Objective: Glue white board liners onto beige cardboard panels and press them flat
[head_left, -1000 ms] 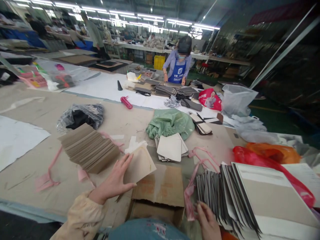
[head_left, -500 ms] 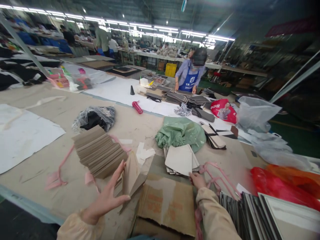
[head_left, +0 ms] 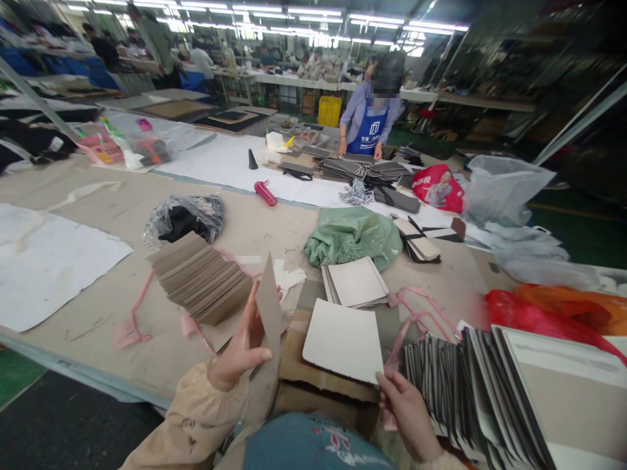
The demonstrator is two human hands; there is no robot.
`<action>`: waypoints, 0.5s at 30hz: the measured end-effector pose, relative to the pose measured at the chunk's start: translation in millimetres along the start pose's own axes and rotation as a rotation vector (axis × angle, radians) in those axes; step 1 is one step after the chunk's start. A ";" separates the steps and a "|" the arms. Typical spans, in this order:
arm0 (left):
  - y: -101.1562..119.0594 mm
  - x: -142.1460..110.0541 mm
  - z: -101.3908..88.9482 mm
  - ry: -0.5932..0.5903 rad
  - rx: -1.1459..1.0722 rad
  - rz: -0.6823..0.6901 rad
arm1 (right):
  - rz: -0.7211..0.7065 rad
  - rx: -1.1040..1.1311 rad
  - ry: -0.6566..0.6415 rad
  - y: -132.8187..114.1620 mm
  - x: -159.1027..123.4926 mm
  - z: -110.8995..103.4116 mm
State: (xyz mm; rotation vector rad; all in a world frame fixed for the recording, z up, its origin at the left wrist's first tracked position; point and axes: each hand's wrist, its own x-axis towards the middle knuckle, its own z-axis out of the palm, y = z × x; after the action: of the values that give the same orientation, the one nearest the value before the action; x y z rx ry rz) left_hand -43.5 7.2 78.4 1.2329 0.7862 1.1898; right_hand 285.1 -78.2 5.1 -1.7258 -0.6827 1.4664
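My left hand (head_left: 240, 349) holds a thin grey-brown board (head_left: 268, 307) on edge, fingers behind it and the thumb sticking out to the right. Pinched at its near right corner by my right hand (head_left: 409, 411) is a white panel (head_left: 345, 339) with rounded corners. That panel lies over the top of a brown cardboard box (head_left: 296, 365); whether it touches the box I cannot tell. Beyond it is a small stack of similar white panels (head_left: 360, 281). To the left of my left hand, a long leaning stack of brown boards (head_left: 200, 277) rests on the table.
Dark-edged panels (head_left: 450, 385) stand in a row at the right, beside red and orange plastic bags (head_left: 553, 313). Behind the white stack sits a green bag (head_left: 353, 238). Pink strips (head_left: 134, 320) lie about. Across the table a person in a blue apron (head_left: 369, 130) handles grey panels.
My right hand has drawn a white panel off the stack toward me, over the box. My left hand has moved right and now holds a board upright. The view has tilted down.
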 end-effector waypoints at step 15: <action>-7.7 -2.3 53.2 -0.224 -0.225 0.027 | 0.024 -0.120 0.056 30.5 -28.9 21.5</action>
State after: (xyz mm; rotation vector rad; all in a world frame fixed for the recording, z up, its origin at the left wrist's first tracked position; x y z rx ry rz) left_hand 7.6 -9.1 81.9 1.1680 0.4581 1.1063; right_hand 256.1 -114.2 -4.5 -1.8652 -0.7357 1.4127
